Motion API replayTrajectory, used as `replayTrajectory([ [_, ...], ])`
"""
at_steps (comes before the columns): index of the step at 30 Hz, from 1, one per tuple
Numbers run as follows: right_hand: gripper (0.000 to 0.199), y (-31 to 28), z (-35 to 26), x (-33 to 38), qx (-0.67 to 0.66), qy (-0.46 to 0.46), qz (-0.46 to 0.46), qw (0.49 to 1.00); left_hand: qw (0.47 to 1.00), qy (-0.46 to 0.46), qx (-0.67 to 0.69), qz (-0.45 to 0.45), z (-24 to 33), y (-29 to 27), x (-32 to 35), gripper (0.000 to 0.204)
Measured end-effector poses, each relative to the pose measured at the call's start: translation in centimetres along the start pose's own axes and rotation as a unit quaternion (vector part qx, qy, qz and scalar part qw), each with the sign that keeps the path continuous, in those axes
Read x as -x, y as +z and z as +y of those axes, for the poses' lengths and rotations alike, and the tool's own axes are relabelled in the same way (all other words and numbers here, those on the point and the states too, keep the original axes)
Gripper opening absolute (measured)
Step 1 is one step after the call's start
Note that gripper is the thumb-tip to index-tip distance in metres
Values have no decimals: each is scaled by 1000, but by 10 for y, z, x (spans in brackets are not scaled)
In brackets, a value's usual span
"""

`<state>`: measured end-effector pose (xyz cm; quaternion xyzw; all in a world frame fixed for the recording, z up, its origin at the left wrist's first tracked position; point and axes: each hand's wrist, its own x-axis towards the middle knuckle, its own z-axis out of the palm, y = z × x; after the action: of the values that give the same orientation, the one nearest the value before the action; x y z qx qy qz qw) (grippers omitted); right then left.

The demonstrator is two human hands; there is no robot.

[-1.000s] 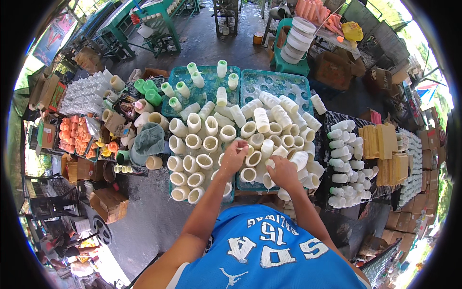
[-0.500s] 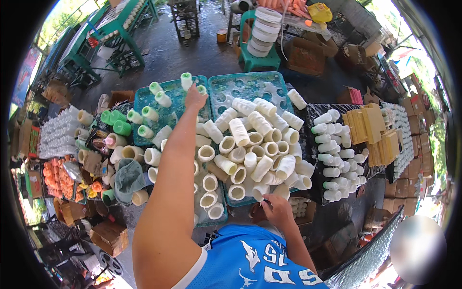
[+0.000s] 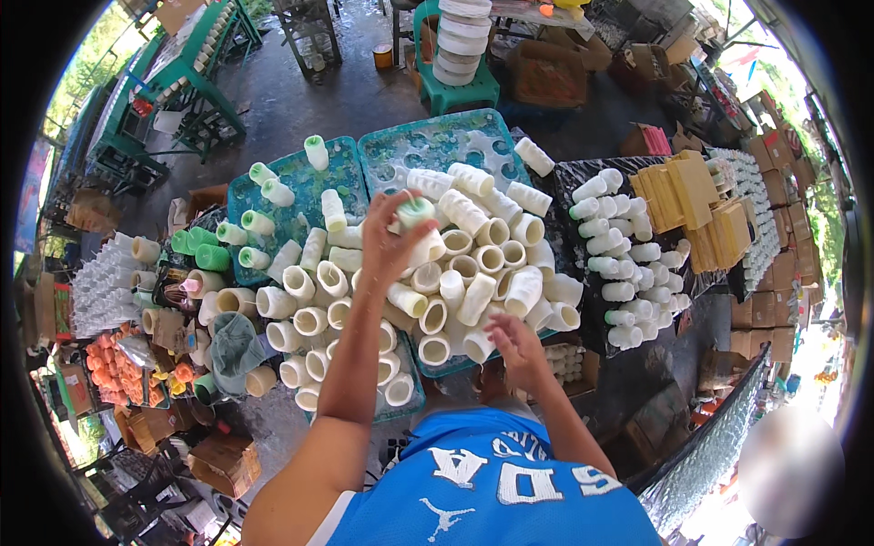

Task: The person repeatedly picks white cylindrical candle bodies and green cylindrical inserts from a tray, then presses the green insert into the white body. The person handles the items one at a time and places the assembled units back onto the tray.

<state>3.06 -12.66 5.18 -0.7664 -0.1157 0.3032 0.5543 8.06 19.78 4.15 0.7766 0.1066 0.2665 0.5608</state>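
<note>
My left hand [image 3: 387, 238] is closed around a white cylinder with a pale green end [image 3: 416, 212], held above a heap of hollow white tubes [image 3: 464, 267]. The green end points up, and my fingers hide part of its side. Close to the heap's near edge is my right hand [image 3: 521, 350], its fingers apart and nothing visible in them. A white tube [image 3: 479, 346] lies just beside those fingers. Several similar green-ended cylinders, one of them an upright cylinder [image 3: 316, 152], stand or lie on the left teal tray [image 3: 305, 180].
The right teal tray [image 3: 437, 146] has round hollows. Rows of white cylinders [image 3: 605, 264] and yellow slabs [image 3: 687, 196] are at the right. A grey-green cloth [image 3: 237, 350] and orange pieces [image 3: 118, 364] lie left. Beyond the trays, a green stool [image 3: 455, 89] bears stacked white discs.
My left hand has come back from the far tray toward me, bringing the green-ended cylinder over the heap. My right hand has lifted off the near tube and its fingers have spread.
</note>
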Motion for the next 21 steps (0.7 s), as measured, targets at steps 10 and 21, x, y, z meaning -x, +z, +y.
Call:
replayTrajectory([
  [10, 66, 17, -42, -22, -291, 35, 67, 954, 999, 23, 22, 28, 99, 110, 155, 61],
  [21, 44, 19, -39, -2, -216, -173, 26, 960, 922, -205, 323, 51, 136, 127, 194, 63],
])
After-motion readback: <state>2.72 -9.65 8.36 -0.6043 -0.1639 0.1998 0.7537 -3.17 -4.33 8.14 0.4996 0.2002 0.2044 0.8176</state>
